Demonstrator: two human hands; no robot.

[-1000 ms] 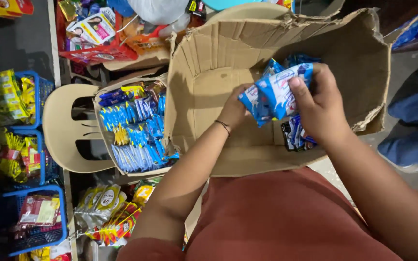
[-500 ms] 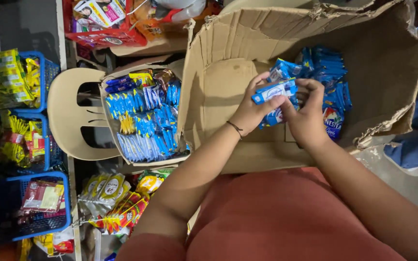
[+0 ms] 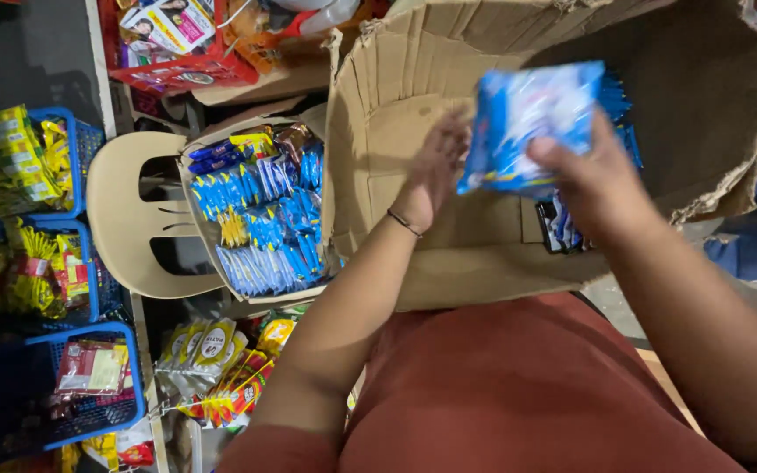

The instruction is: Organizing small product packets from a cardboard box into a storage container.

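Fingers of the right hand (image 3: 593,180) clamp a blurred blue packet (image 3: 527,127), long axis roughly level, over the cardboard box (image 3: 449,254).

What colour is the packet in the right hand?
Blue and white packet, held by the right hand; head view.

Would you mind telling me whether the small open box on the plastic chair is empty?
No, the small box on the beige chair is packed with blue packets and a few yellow ones.

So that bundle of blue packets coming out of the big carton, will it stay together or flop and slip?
The blue packets look like thin glossy film, so probably light, floppy and slippery. The right hand pinches one edge and the left hand supports them, so loose ones could slide back into the carton.
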